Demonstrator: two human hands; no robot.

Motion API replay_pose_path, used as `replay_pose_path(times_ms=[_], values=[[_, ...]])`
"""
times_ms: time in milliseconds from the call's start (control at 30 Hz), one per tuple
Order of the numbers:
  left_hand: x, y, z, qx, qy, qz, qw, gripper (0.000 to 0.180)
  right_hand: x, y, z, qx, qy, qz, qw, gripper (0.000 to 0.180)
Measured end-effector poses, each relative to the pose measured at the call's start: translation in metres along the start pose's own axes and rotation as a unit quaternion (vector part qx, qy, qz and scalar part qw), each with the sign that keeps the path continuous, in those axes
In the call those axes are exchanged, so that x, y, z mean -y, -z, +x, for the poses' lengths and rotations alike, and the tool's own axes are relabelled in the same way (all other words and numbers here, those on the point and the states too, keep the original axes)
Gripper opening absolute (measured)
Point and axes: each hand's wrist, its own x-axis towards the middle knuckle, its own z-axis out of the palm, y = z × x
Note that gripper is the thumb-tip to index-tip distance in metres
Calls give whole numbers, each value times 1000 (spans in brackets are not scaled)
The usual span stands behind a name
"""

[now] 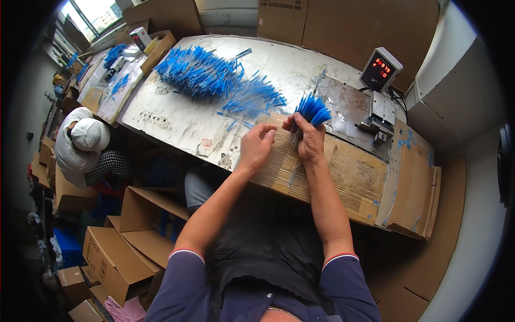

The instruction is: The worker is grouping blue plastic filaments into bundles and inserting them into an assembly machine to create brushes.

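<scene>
My right hand [310,140] is wrapped round a bundle of thin sticks [313,109], its blue ends pointing up and away and its pale thin stems hanging below the fingers. Just to its left, my left hand [258,146] is empty, the fingers half bent and apart from the thumb. It does not touch the bundle. Beyond it on the white worktable [161,115] lies a loose spread of the same sticks [252,96], which runs into a bigger heap [196,72] farther left. What exactly the sticks are is too fine to tell.
A flattened cardboard sheet [343,180] covers the table's near edge. At the right stand a small metal fixture [380,121] and a display box with red digits [381,70]. Open cartons [120,257] lie at lower left; a person in a white cap [90,134] sits beyond.
</scene>
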Motion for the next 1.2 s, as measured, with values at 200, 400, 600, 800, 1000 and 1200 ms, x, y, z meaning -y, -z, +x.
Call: replay_pose_path(times_ms=[200, 400, 600, 800, 1000, 1200], values=[[22, 71, 14, -188, -169, 316, 915, 16, 7, -5, 0, -17, 11, -17, 1000, 6], [35, 91, 23, -116, -169, 428, 880, 16, 3, -5, -3, -25, 10, -78, 997, 7], [32, 115, 25, -148, -183, 400, 886, 11, -12, -14, -6, -20, 259, -198, 945, 8], [3, 133, 24, -144, -215, 371, 892, 13, -20, -7, -5, -29, 320, -317, 892, 6], [-26, 117, 29, -94, -127, 155, 975, 13, -25, -3, 0, 14, 140, -238, 961, 10], [-46, 96, 36, -93, -51, 44, 993, 14, -4, -5, 0, 40, 81, -130, 987, 16]])
